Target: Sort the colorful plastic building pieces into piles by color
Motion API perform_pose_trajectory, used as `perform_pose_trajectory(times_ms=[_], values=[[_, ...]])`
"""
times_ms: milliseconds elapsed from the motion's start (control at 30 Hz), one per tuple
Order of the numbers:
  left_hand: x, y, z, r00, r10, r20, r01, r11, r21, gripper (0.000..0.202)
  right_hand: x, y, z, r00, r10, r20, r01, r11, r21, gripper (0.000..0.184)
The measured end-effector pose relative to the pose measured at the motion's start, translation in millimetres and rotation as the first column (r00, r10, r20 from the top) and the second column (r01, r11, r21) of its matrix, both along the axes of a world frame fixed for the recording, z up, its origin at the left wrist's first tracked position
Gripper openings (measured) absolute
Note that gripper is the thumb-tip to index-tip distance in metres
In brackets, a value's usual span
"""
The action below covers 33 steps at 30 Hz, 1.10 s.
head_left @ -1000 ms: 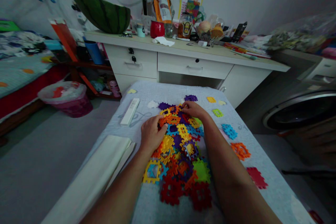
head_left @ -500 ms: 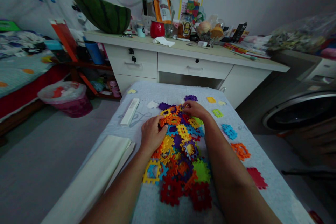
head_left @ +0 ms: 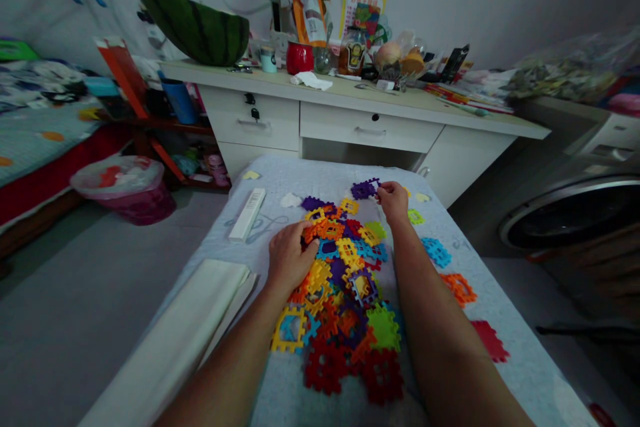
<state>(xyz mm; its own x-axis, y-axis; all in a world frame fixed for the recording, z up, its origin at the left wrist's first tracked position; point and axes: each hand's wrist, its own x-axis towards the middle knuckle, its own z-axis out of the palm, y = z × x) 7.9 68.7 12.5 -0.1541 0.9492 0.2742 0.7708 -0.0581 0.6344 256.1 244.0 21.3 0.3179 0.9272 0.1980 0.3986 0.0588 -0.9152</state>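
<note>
Purple piece (head_left: 373, 183): apparently pinched at one edge by the right hand (head_left: 393, 200), over or just beside a second purple piece (head_left: 360, 191) near the table's far end; contact between both too small to tell.

Left hand (head_left: 291, 255): against the left side of the pile, thumb and fingers curved around its edge near an orange piece (head_left: 331, 231); impossible to tell whether gripping anything.

Pile (head_left: 349, 251): notched pieces in many colours, heaped and overlapping, well short of the pinched purple.

Loose pieces: yellow piece (head_left: 407, 192) mostly hidden behind the right hand, then green piece (head_left: 415, 217), blue piece (head_left: 436, 251), second orange piece (head_left: 458, 289) and red piece (head_left: 489, 340), spaced apart on the right.

Step in hand: by judgement, handling of a single piece away from the pile, purple near purple; lifting or laying down, undecidable.

Next move: judged to call for a light pinch and a clean release, without dragging the lower purple.

Table (head_left: 300, 177): cloth-covered, with white box (head_left: 247, 213) left of the pile.

Beyond: desk (head_left: 350, 88) bearing watermelon (head_left: 197, 28) and red pot (head_left: 300, 58); washing machine (head_left: 575, 173) at right.
</note>
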Motion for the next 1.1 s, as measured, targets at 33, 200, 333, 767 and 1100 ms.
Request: perform_pose_trajectory(times_ms=[33, 200, 333, 767, 1100], values=[[0, 0, -0.3, 1.000, 0.000, -0.001, 0.000, 1.000, 0.001, 0.036, 3, 1, -1.9, 0.999, -0.044, 0.017, 0.044, 0.999, 0.015, 0.023], [0, 0, -0.6, 1.000, 0.004, -0.002, -0.004, 1.000, 0.004, 0.034, 12, 1, -5.1, 0.958, -0.177, 0.224, 0.176, 0.984, 0.022, 0.026], [0, 0, 0.2, 1.000, 0.004, -0.003, -0.004, 1.000, 0.002, 0.034, 7, -2, -3.9, 0.929, -0.127, 0.348, 0.143, 0.990, -0.019, 0.028], [1, -1, 1.8, 1.000, 0.005, 0.011, -0.005, 1.000, -0.012, 0.034, -25, -16, 19.3, 0.749, 0.309, 0.586, -0.304, 0.946, -0.111, 0.027], [0, 0, 1.4, 1.000, -0.001, 0.015, 0.001, 1.000, -0.009, 0.035, -37, -27, 23.9, 0.506, 0.557, 0.659, -0.452, 0.822, -0.347, 0.039]])
